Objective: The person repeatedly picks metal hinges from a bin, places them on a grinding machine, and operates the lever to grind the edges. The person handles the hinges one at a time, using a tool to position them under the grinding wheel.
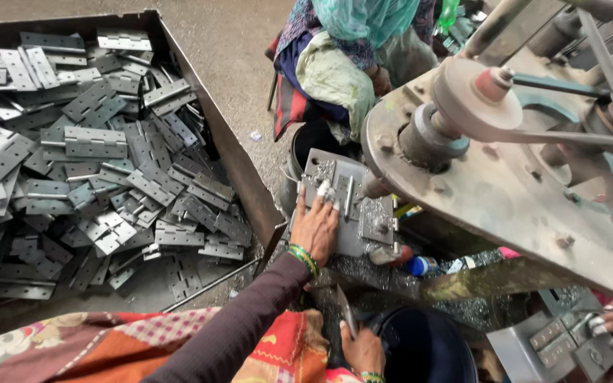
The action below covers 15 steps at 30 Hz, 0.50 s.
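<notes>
Left hand (315, 228) pressing a grey hinge (345, 202) flat on the machine plate (377, 227), fingers spread, right hand (362, 349) gripping a hinge blade (345, 312), bin of hinges (94, 156) left

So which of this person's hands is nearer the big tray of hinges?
Left. The left hand rests on the hinge at the press, just beside the tray; the right hand is lower, by the dark bucket.

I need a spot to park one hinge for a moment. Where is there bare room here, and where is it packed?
Bare room: the concrete floor between the metal tray and the seated person. Crowded: the tray's hinge pile, and the jig plate under the left hand, strewn with metal chips.
</notes>
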{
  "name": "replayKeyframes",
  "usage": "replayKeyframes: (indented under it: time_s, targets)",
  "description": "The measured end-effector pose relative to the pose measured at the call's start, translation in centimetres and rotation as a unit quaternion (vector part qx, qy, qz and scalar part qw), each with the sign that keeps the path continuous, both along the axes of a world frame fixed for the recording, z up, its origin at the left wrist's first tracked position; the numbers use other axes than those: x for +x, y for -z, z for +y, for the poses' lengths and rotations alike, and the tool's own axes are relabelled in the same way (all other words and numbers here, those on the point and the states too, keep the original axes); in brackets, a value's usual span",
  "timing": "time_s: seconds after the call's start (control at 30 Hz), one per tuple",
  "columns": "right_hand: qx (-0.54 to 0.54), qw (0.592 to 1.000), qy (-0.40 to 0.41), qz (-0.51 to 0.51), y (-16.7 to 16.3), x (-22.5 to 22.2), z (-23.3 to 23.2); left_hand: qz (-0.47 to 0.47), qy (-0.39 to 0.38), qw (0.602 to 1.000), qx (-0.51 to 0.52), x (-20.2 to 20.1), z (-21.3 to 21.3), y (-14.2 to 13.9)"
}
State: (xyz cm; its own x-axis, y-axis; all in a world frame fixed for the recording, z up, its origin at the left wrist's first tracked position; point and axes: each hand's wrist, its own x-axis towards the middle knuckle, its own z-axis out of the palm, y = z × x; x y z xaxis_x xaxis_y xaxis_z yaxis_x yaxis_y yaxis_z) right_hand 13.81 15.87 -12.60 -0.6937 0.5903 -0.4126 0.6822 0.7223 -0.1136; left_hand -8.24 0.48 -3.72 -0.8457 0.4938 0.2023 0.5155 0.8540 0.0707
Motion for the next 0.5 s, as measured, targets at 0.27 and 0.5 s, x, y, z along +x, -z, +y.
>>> replayKeyframes:
  time_s: [0.27, 0.5]
  targets:
    - [-0.059, 0.998, -0.016, -0.002, -3.5, -1.0, 1.8, -0.007, 0.058, 0.998, 0.024, 0.4, -0.3, -0.5]
    - [-0.043, 0.999, -0.018, -0.002, -3.8, -1.2, 1.9, -0.014, 0.046, 0.999, 0.005, 0.3, -0.6, -1.0]
